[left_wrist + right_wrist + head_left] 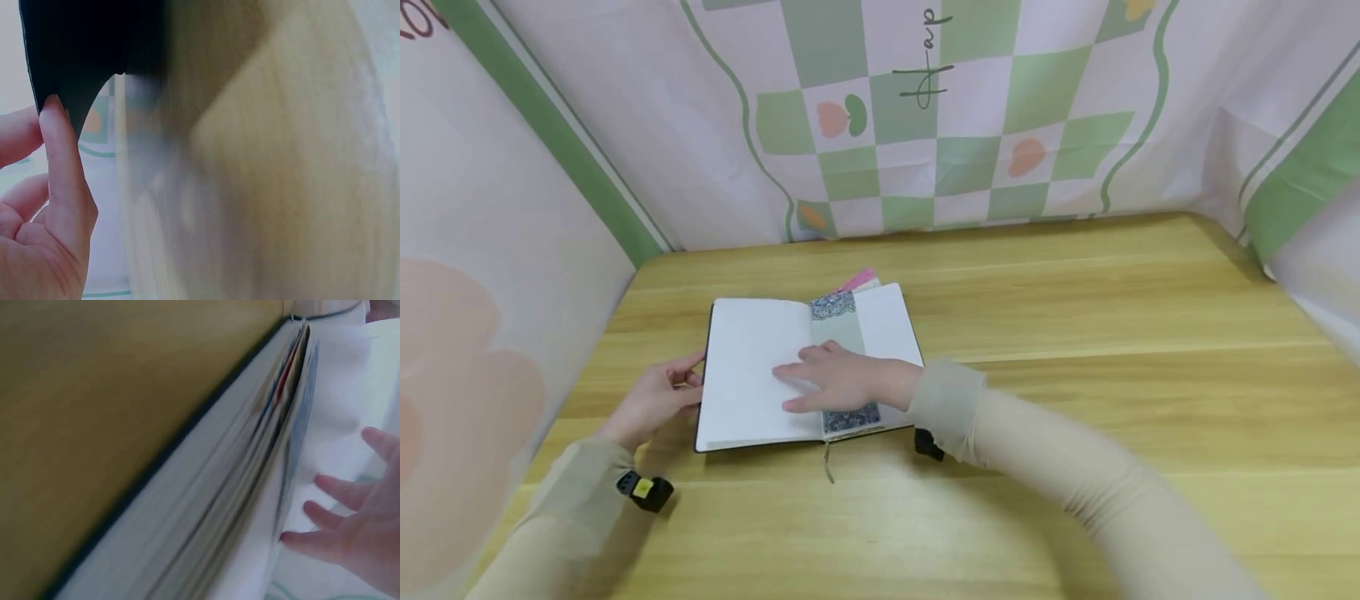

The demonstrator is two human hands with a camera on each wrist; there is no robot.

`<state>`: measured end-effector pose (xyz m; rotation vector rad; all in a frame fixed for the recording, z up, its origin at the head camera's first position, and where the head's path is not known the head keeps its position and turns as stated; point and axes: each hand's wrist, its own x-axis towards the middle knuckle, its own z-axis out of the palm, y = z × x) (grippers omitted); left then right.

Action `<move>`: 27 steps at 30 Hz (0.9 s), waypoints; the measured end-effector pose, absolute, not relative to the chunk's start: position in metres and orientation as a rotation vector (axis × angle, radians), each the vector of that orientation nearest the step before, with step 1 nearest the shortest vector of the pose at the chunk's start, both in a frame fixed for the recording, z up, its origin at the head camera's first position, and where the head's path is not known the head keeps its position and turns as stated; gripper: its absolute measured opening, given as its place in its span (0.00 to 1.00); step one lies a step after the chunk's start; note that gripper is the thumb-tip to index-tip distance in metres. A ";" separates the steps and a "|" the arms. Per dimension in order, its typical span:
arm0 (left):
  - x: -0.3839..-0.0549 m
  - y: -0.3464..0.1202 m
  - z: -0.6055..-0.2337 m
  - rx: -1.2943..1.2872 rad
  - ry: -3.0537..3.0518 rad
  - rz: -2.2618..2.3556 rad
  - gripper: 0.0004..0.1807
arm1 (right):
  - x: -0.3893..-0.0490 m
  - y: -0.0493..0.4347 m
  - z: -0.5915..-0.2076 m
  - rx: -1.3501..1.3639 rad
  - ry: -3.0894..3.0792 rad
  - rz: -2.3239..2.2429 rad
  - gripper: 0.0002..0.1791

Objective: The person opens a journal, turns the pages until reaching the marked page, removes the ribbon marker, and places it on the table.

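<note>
A notebook [760, 333] with white pages and a dark cover lies spread open on the wooden table. My left hand [651, 404] pinches its left edge between thumb and fingers; in the left wrist view the black cover [81, 50] rises from between the fingertips. Over the middle of the pages my right hand [842, 379] stretches across with fingers spread, the fingertips over the left page. Beneath that hand, a paper strip [838, 321] with blue patterned ends lies along the fold, partly hidden. From the right wrist, layered page edges [231, 469] show beside the right hand [362, 512].
A pink piece [859, 280] pokes out past the notebook's top edge. Below the spine hangs a thin ribbon [828, 463]. Bare wooden table [1075, 333] extends to the right. Behind it hangs a green-and-white checked cloth [917, 167], with more cloth at both sides.
</note>
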<state>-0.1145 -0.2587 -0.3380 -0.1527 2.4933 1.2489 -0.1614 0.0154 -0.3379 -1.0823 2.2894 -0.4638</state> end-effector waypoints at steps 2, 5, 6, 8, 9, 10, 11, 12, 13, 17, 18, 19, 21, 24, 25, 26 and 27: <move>-0.115 -0.259 -0.339 -0.147 2.484 1.264 0.36 | -0.157 0.011 -0.338 -1.085 2.303 -0.361 0.38; -0.114 -0.261 -0.339 -0.123 2.465 1.292 0.36 | -0.152 0.005 -0.338 -1.051 2.324 -0.275 0.39; -0.114 -0.262 -0.339 -0.113 2.459 1.301 0.36 | -0.150 0.003 -0.338 -1.039 2.334 -0.255 0.40; -0.113 -0.263 -0.339 -0.098 2.447 1.324 0.35 | -0.147 -0.001 -0.338 -1.034 2.350 -0.196 0.41; -0.113 -0.264 -0.339 -0.095 2.440 1.337 0.34 | -0.145 -0.003 -0.338 -1.035 2.358 -0.165 0.41; -0.112 -0.265 -0.340 -0.093 2.429 1.354 0.34 | -0.144 -0.005 -0.338 -1.037 2.366 -0.131 0.42; -0.112 -0.266 -0.340 -0.097 2.417 1.370 0.33 | -0.143 -0.007 -0.338 -1.040 2.372 -0.098 0.42; -0.111 -0.267 -0.340 -0.105 2.405 1.383 0.32 | -0.142 -0.009 -0.338 -1.043 2.377 -0.070 0.43; -0.111 -0.267 -0.340 -0.114 2.393 1.395 0.32 | -0.141 -0.010 -0.338 -1.041 2.380 -0.050 0.43; -0.111 -0.268 -0.341 -0.148 2.362 1.416 0.35 | -0.140 -0.014 -0.339 -1.019 2.393 -0.009 0.42; -0.111 -0.268 -0.341 -0.153 2.367 1.406 0.36 | -0.140 -0.015 -0.339 -1.015 2.394 -0.006 0.42; -0.111 -0.267 -0.341 -0.155 2.377 1.398 0.36 | -0.140 -0.015 -0.339 -1.014 2.396 -0.004 0.42; -0.111 -0.267 -0.340 -0.165 2.397 1.372 0.37 | -0.140 -0.015 -0.338 -1.022 2.394 -0.012 0.42; -0.112 -0.265 -0.339 -0.187 2.424 1.338 0.38 | -0.144 -0.012 -0.336 -1.040 2.401 -0.071 0.41; -0.112 -0.264 -0.338 -0.191 2.430 1.333 0.38 | -0.147 -0.010 -0.336 -1.046 2.414 -0.111 0.40; -0.112 -0.264 -0.338 -0.196 2.432 1.333 0.38 | -0.150 -0.008 -0.335 -1.045 2.432 -0.164 0.40; -0.113 -0.263 -0.338 -0.195 2.436 1.336 0.38 | -0.153 -0.005 -0.334 -1.036 2.451 -0.226 0.39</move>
